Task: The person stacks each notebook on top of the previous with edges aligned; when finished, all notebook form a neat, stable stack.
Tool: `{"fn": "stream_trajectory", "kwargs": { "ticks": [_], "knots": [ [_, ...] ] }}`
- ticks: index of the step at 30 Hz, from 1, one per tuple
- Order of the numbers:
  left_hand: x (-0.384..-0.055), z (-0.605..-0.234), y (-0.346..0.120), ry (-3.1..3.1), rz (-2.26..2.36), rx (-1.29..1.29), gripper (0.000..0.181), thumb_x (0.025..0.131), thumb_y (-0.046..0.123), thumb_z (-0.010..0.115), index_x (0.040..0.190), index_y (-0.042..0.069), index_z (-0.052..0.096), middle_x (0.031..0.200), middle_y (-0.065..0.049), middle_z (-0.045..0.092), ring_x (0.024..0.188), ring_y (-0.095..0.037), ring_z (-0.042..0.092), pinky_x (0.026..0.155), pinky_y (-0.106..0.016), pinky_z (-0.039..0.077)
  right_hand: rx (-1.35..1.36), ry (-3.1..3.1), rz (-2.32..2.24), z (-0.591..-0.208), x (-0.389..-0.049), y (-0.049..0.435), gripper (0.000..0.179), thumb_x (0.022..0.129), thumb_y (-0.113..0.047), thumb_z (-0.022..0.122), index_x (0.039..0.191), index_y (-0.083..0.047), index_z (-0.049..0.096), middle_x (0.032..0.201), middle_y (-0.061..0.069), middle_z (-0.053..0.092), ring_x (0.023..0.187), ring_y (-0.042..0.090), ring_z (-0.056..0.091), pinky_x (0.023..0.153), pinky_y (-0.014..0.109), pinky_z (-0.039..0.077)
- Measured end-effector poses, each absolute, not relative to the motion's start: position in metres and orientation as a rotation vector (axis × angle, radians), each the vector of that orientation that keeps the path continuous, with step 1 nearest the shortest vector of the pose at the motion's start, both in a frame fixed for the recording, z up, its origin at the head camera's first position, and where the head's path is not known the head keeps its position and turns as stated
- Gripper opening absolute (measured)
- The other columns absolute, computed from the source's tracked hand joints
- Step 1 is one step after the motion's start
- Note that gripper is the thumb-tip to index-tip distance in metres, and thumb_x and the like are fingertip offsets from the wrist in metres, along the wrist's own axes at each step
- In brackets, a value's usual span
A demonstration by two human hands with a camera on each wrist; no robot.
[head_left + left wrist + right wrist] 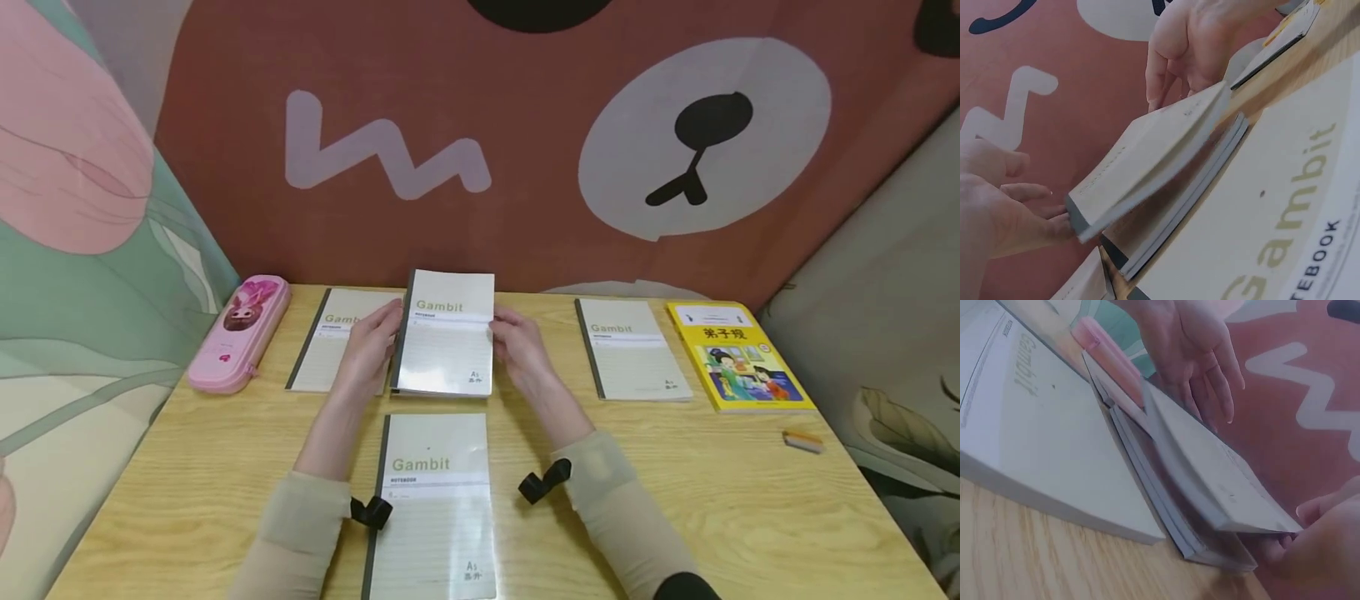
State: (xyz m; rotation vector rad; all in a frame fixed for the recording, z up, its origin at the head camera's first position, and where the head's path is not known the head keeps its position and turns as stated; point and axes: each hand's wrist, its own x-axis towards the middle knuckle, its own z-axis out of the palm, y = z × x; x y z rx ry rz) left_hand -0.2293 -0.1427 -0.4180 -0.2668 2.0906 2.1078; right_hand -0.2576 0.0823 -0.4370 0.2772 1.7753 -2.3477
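Observation:
A Gambit notebook (444, 350) with a dark spine is raised and tilted at the back middle. My right hand (519, 340) pinches its right edge, thumb above and fingers beneath in the right wrist view. Along the spine, my left hand (369, 342) touches the notebook with extended fingers; its palm shows in the right wrist view. Directly under the raised notebook lie stacked notebooks (1147, 478), mostly hidden in the head view. Closer to me is another Gambit notebook (431, 454), flat on the table. One more notebook (318, 358) lies partly behind my left hand.
A pink pencil case (240, 333) stands at the table's back left. Toward the right lie a Gambit notebook (633, 358), a yellow picture-cover book (738, 354) and a small orange-and-white eraser-like piece (802, 442). A cloth with a bear print (525, 225) rises behind the wooden table (675, 500).

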Motion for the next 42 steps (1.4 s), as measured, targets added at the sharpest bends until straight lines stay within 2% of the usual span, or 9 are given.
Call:
{"fn": "stream_trajectory", "kwargs": {
  "ticks": [1,4,9,13,23,31,42],
  "knots": [
    [-0.229,-0.419,-0.144,2.11,2.079,-0.26,0.059,0.11,0.041,0.044,0.162,0.016,0.033,0.171,0.001,0.03,0.159,-0.02,0.025,0.129,-0.05,0.029,0.274,1.791,-2.32,-0.439,-0.258,0.083,0.047,0.103,-0.003,0.052,0.15,-0.001,0.05,0.145,0.018,0.061,0.102,0.015,0.066,0.086,0.023,0.056],
    [-0.229,-0.423,-0.146,2.153,1.981,-0.258,0.06,0.11,0.044,0.041,0.163,0.017,0.031,0.172,0.002,0.026,0.162,-0.021,0.019,0.129,-0.054,0.027,0.256,1.824,-2.26,-0.444,-0.259,0.084,0.049,0.103,-0.006,0.052,0.152,-0.002,0.048,0.148,0.017,0.058,0.105,0.015,0.064,0.093,0.028,0.055],
    [-0.231,-0.429,-0.147,2.194,1.904,-0.234,0.06,0.11,0.045,0.039,0.163,0.018,0.029,0.173,0.002,0.022,0.163,-0.02,0.013,0.133,-0.05,0.021,0.248,1.85,-2.208,-0.449,-0.26,0.086,0.051,0.105,-0.009,0.052,0.154,-0.001,0.044,0.155,0.016,0.052,0.13,0.026,0.058,0.117,0.043,0.046],
    [-0.233,-0.433,-0.147,2.213,1.903,-0.213,0.06,0.111,0.043,0.039,0.163,0.016,0.029,0.173,0.0,0.023,0.163,-0.02,0.013,0.134,-0.044,0.018,0.241,1.88,-2.194,-0.45,-0.26,0.086,0.052,0.105,-0.01,0.052,0.155,0.002,0.041,0.161,0.017,0.045,0.144,0.031,0.049,0.126,0.047,0.036],
    [-0.236,-0.442,-0.145,2.302,1.817,-0.17,0.062,0.111,0.042,0.037,0.163,0.008,0.028,0.172,-0.004,0.025,0.162,-0.022,0.016,0.135,-0.04,0.012,0.214,2.04,-2.111,-0.451,-0.255,0.082,0.052,0.104,-0.009,0.053,0.153,0.005,0.041,0.16,0.02,0.045,0.146,0.031,0.047,0.123,0.045,0.042],
    [-0.239,-0.443,-0.144,2.288,1.813,-0.201,0.065,0.11,0.046,0.037,0.162,0.008,0.029,0.172,-0.005,0.025,0.162,-0.024,0.016,0.135,-0.042,0.012,0.162,2.173,-2.049,-0.449,-0.256,0.077,0.053,0.101,-0.006,0.053,0.152,0.006,0.043,0.155,0.022,0.051,0.142,0.03,0.052,0.115,0.045,0.049],
    [-0.24,-0.446,-0.14,2.282,1.808,-0.244,0.066,0.11,0.046,0.038,0.162,0.007,0.029,0.172,-0.007,0.025,0.162,-0.025,0.016,0.135,-0.042,0.012,0.131,2.262,-1.922,-0.445,-0.253,0.078,0.055,0.103,-0.011,0.055,0.154,0.003,0.041,0.165,0.012,0.039,0.153,0.029,0.04,0.123,0.043,0.042]
  ]
}}
